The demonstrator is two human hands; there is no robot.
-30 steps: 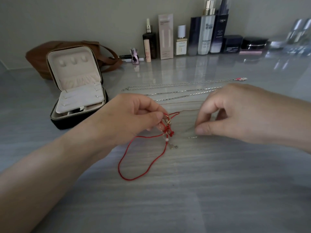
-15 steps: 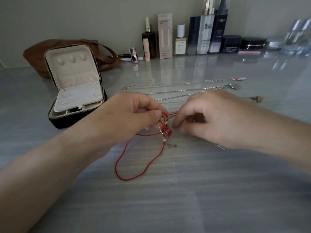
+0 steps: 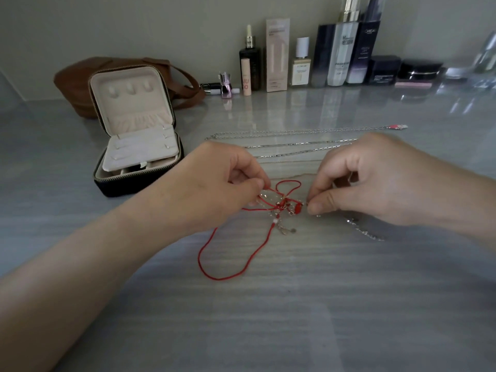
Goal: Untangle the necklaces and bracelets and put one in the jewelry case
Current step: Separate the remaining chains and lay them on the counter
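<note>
- At mid-table, the red cord bracelet (image 3: 243, 253) is lying knotted with a thin chain (image 3: 362, 229); your left hand (image 3: 214, 183) is pinching cord, your right hand (image 3: 375, 181) pinching the tangle's end.
- Be easing loops apart, not tugging.
- Left of you, the jewelry case (image 3: 134, 146) is sitting open.

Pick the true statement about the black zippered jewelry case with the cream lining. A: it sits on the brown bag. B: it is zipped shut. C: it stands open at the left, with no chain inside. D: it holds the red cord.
C: the black zippered jewelry case stands open left of the hands, lid up, no chain visible in its trays.
</note>
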